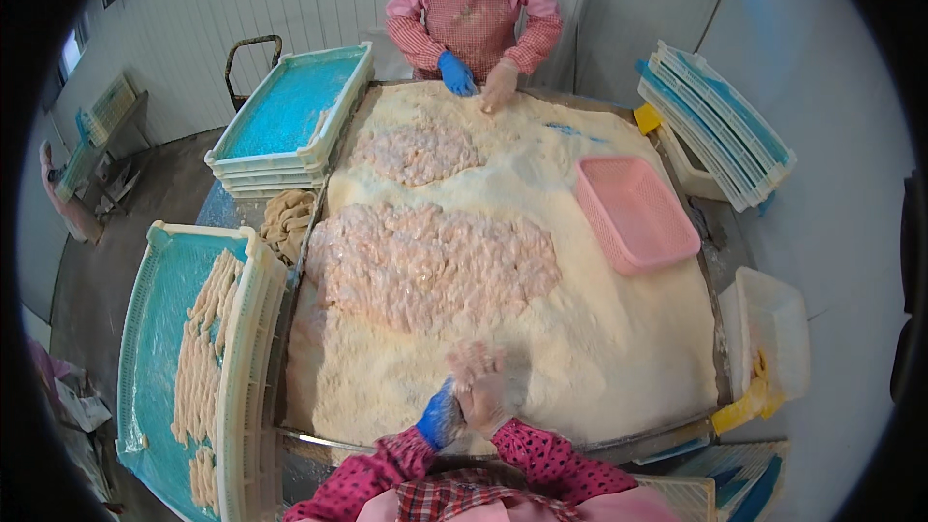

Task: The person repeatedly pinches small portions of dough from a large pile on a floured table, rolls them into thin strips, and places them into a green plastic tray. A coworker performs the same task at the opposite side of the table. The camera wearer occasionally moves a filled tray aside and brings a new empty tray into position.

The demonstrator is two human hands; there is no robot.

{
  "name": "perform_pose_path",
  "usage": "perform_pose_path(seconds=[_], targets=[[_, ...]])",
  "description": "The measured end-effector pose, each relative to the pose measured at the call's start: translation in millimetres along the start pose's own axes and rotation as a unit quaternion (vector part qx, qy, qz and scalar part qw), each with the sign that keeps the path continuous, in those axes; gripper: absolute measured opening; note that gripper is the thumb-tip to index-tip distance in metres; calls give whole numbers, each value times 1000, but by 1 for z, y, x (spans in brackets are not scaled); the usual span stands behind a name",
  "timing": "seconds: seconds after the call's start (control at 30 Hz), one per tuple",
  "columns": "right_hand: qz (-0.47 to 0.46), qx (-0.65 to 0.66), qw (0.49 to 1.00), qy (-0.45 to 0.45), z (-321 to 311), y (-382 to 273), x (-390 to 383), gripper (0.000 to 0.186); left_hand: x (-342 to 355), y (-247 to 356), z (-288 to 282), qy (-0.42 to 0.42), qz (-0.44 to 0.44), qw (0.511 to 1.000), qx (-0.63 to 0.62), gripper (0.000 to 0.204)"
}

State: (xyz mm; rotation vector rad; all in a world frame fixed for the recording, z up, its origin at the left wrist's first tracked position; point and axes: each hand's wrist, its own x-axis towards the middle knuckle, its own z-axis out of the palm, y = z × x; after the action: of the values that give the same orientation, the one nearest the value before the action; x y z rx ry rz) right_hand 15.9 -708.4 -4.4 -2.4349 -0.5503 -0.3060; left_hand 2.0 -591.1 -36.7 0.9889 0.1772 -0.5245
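Note:
My left hand, in a blue glove dusted with powder, rests against the side of my right hand near the front edge of the table. A thin clear glove, also dusted, covers my right hand. Its fingers appear stretched forward over the pale powder; I make out nothing held in them. The left fingers are mostly hidden against the right hand. Just beyond both hands spreads a broad pile of raw pinkish meat pieces, and a smaller meat pile sits farther back.
A pink basket stands on the powder at right. Stacked trays with blue liners are at far left; nearer, a tray holds rows of coated strips. Across the table, a co-worker has both hands at the powder. White tub at right.

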Motion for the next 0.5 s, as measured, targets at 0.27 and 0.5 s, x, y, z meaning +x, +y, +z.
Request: perform_pose_path(seconds=[0.27,0.5], targets=[[-43,286,956,-45,20,-21,72,63,2,2,-49,61,41,992,-106,49],[-48,-213,973,-80,45,150,171,26,-94,115,-87,74,112,919,-371,52]])
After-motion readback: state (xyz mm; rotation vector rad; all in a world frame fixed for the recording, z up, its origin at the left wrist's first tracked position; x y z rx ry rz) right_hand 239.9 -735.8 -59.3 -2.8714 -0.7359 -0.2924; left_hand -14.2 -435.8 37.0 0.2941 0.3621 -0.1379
